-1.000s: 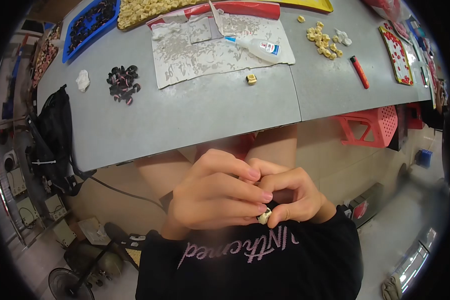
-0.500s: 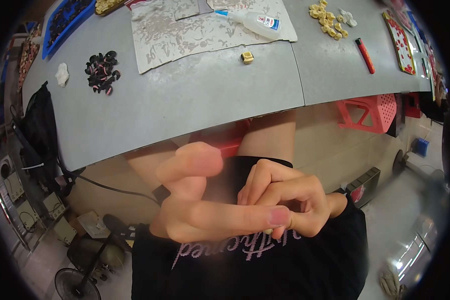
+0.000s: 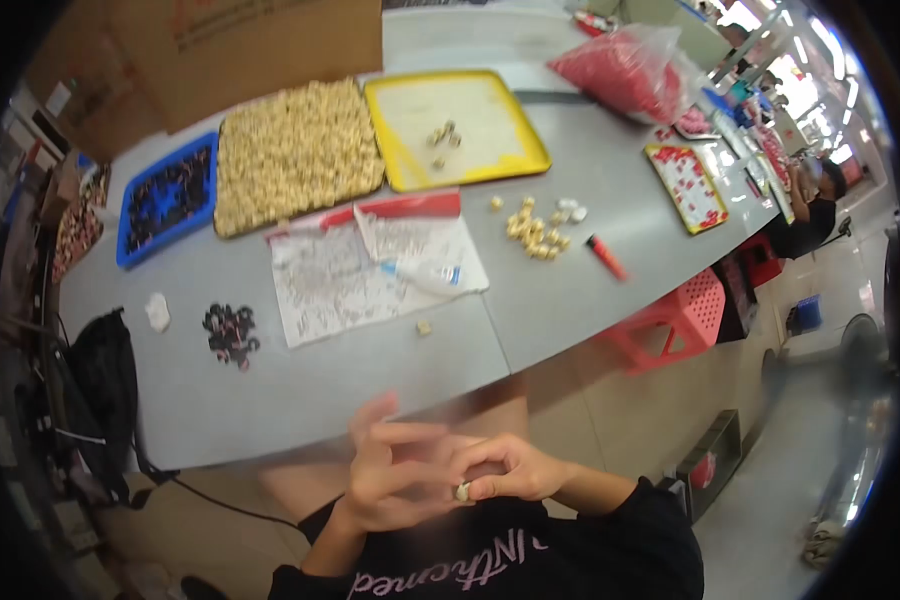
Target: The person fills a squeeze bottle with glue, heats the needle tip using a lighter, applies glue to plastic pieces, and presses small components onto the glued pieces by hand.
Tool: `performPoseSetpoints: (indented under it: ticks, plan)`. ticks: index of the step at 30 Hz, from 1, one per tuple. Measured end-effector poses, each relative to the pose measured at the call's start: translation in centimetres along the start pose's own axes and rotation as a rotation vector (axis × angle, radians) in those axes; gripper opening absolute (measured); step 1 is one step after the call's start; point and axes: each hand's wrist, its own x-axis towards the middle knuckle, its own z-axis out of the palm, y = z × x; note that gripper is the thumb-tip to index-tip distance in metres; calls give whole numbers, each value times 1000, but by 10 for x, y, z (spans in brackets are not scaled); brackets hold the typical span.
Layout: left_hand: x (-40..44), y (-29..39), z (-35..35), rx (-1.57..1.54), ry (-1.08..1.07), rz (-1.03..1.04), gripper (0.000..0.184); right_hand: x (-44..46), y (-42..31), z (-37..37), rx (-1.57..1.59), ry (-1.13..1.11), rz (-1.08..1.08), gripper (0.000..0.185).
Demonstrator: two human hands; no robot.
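Observation:
My right hand pinches a small cream-coloured piece between thumb and fingers, above my lap. Beside it, my left hand has its fingers spread, somewhat blurred, with the tips close to that piece; whether they touch it I cannot tell. In front of my hands, near the table edge, lies a single small cream block. Beyond it a glue bottle with a blue tip lies on its side on a stained white sheet. A pile of small black and pink curved pieces is on the left.
Behind are a blue tray of dark pieces, a tray full of cream pieces and a yellow tray holding several pieces. To the right lie loose cream pieces, a red marker and a pink stool. A person sits far right.
The view has tipped upward, bringing the trays and cardboard box into sight. My left hand's fingers have spread, and the small piece in my right hand now shows more clearly.

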Motion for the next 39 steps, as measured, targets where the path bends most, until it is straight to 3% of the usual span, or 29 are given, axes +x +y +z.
performPoseSetpoints:
  ticks: [6,23,29,39]
  plan:
    - [2,6,-2,-34,6,-58,31,0,-1,-1,-101,10,-44,19]
    - [-14,6,6,256,122,90,26,-1,14,11,-136,-38,48,27]
    - [-13,11,8,273,132,103,27,-1,38,10,122,-40,68,27]
    - [-17,13,8,369,140,177,36,2,28,15,-51,42,-109,21]
